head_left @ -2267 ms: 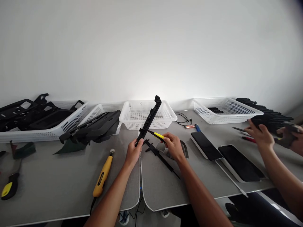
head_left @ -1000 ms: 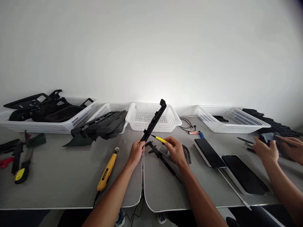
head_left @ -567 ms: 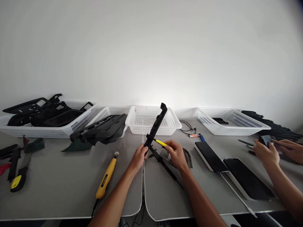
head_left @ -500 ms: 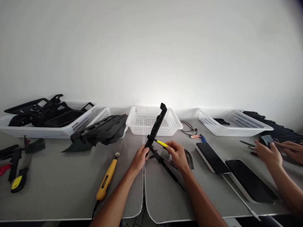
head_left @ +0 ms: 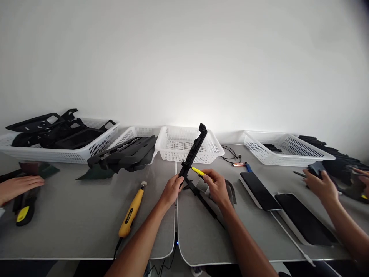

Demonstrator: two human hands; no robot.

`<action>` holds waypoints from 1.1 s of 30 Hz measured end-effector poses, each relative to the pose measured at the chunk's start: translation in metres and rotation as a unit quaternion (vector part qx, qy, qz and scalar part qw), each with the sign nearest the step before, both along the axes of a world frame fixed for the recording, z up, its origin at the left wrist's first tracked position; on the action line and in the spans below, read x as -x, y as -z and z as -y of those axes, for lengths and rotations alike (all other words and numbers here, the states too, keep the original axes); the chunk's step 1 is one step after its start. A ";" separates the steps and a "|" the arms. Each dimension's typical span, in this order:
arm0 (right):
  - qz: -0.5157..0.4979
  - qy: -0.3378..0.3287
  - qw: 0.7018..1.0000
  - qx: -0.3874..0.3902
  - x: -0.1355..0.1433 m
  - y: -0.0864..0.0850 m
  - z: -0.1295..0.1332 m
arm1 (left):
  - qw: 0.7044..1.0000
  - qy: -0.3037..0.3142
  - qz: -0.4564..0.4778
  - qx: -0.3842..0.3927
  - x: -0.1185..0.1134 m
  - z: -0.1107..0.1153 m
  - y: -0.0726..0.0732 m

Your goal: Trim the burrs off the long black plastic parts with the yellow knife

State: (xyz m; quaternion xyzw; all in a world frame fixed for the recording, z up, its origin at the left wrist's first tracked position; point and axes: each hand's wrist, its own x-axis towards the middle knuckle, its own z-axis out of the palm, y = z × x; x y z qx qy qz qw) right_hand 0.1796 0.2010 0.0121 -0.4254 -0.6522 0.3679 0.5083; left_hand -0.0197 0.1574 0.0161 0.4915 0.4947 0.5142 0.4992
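Note:
In my left hand (head_left: pixel 173 188) is the lower part of a long black plastic strip (head_left: pixel 193 151), its hooked end tilted up and right. My right hand (head_left: pixel 216 186) pinches a slim yellow-handled tool (head_left: pixel 197 171), whose tip meets the strip just above my left fingers. That tip is too small to make out. Another black strip (head_left: pixel 206 206) lies slanting on the table beneath my hands. Beside my right wrist is a grey cloth-like piece (head_left: pixel 231 190), partly hidden. A yellow corded tool (head_left: pixel 131 215) rests to the left of my left forearm.
A white basket (head_left: pixel 162 148) stands behind my hands; another basket (head_left: pixel 86 156), piled with black parts, is far left. Two phone-like slabs (head_left: pixel 259 190) lie at right. A co-worker's hand (head_left: pixel 321 184) holds a dark part there. Another person's hand (head_left: pixel 24 188) reaches in from the left.
Another person's hand has come in at the left edge, over the tools there. The co-worker's hands at right have shifted slightly. My hands keep the same hold on the strip and yellow-handled tool.

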 end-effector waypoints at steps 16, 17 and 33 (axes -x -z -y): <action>0.042 0.032 0.999 0.008 -0.015 -0.006 -0.003 | 1.000 -0.001 -0.014 -0.020 0.003 -0.008 0.010; 0.045 0.031 0.998 0.009 -0.014 -0.006 -0.004 | 1.000 -0.001 -0.014 -0.017 0.003 -0.008 0.010; 0.070 0.062 0.996 0.007 -0.015 -0.010 -0.002 | 0.996 0.047 0.079 0.024 0.006 -0.005 0.007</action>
